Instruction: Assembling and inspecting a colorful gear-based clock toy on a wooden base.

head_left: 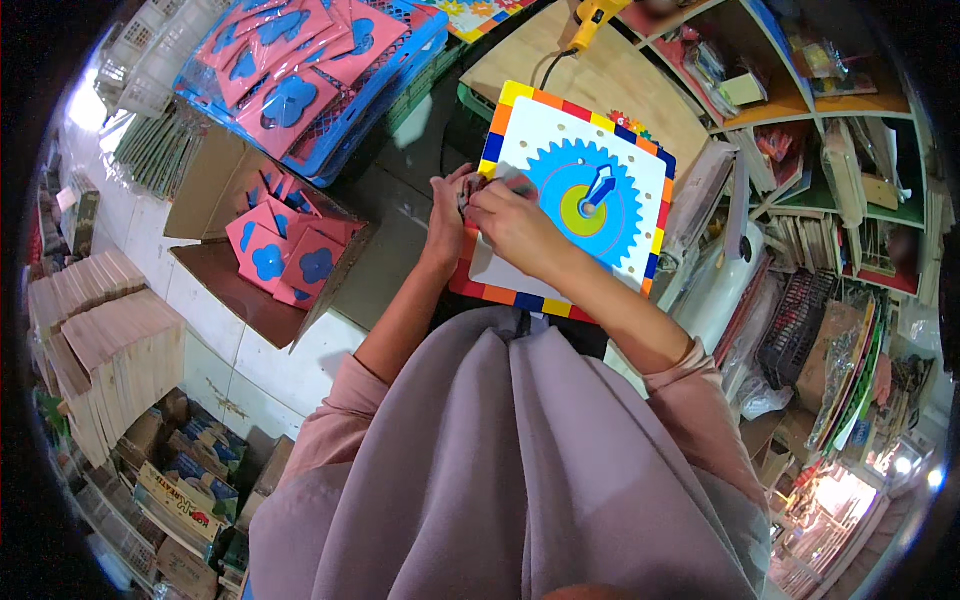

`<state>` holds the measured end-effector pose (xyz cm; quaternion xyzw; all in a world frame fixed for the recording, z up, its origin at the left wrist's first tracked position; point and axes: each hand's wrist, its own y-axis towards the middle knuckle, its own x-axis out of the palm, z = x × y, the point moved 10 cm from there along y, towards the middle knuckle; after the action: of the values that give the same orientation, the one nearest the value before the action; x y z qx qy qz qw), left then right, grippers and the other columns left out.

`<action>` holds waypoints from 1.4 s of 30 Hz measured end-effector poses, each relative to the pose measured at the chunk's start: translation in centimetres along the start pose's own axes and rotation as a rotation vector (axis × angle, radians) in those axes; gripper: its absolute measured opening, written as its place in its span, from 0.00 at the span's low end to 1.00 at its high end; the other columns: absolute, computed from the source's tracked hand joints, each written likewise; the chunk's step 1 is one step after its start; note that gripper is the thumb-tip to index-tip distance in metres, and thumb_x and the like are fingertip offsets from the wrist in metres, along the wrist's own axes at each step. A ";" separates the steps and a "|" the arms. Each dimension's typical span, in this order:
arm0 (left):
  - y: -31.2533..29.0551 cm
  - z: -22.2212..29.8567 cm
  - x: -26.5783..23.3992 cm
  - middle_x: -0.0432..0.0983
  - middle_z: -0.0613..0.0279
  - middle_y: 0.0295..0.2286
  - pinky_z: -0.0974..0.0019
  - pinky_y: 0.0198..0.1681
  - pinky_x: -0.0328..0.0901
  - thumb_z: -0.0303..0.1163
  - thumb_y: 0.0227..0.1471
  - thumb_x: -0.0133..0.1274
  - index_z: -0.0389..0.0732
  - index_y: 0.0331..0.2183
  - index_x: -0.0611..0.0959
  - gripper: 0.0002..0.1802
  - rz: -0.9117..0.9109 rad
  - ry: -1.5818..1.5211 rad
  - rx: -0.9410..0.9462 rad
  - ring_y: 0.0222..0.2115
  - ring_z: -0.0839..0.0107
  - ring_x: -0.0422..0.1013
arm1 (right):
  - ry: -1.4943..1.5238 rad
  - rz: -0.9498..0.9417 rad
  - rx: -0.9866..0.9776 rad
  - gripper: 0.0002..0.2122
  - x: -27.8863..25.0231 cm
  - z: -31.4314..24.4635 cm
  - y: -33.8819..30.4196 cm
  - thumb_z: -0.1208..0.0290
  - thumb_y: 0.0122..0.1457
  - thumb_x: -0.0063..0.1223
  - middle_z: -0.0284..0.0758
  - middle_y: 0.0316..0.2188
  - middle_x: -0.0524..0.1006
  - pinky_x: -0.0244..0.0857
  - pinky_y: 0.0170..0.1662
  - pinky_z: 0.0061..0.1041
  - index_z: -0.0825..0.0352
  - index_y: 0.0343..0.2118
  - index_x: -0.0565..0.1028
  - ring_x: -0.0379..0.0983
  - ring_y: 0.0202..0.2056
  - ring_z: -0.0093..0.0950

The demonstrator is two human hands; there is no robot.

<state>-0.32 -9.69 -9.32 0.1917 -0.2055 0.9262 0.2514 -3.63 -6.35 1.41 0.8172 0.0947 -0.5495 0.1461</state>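
A square white board (515, 135) with a border of coloured blocks lies tilted in front of me. On it are a blue gear-shaped disc (560, 180), a yellow-green round centre and a blue-and-white pointer (600, 190). My left hand (449, 220) is at the board's left edge, its fingers curled around something small, dark and crumpled. Over the board's left part, my right hand (512, 222) pinches at the same dark piece, fingers closed. The fingers hide most of it, so I cannot tell its kind.
A blue crate (335, 150) of pink packets with blue flower shapes stands at the upper left. Below it, an open cardboard box (230, 290) holds more. A yellow corded tool (597, 22) rests on the wooden table (640, 75). Shelves (860, 103) line the right; wooden stacks (120, 345) stand left.
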 end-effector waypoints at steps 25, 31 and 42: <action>2.3 -1.4 0.6 0.74 0.61 0.36 0.69 0.41 0.66 0.35 0.53 0.52 0.36 0.47 0.72 0.21 -0.135 -0.012 -0.338 0.35 0.73 0.71 | 0.159 -0.038 -0.101 0.09 3.0 -9.4 -5.8 0.79 0.45 0.48 0.40 0.36 0.72 0.65 0.42 0.29 0.72 0.32 0.73 0.69 0.37 0.36; 3.4 -0.1 -1.0 0.66 0.56 0.46 0.66 0.51 0.57 0.36 0.51 0.55 0.38 0.53 0.64 0.31 -0.086 0.156 0.025 0.47 0.68 0.63 | 0.424 0.365 0.217 0.13 -3.2 -3.4 -6.9 0.83 0.43 0.49 0.42 0.34 0.72 0.65 0.43 0.32 0.73 0.36 0.73 0.68 0.37 0.39; 3.1 -0.1 -0.7 0.69 0.57 0.44 0.67 0.49 0.60 0.36 0.51 0.55 0.37 0.50 0.69 0.26 -0.057 0.122 -0.031 0.44 0.70 0.65 | 0.335 0.181 0.247 0.13 -1.5 -5.4 -7.0 0.83 0.48 0.46 0.44 0.40 0.70 0.62 0.48 0.34 0.74 0.39 0.71 0.66 0.43 0.41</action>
<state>-1.52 -12.37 -10.58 0.1367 -0.1985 0.9254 0.2925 -1.71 2.10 3.76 0.9139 -0.0240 -0.3981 0.0756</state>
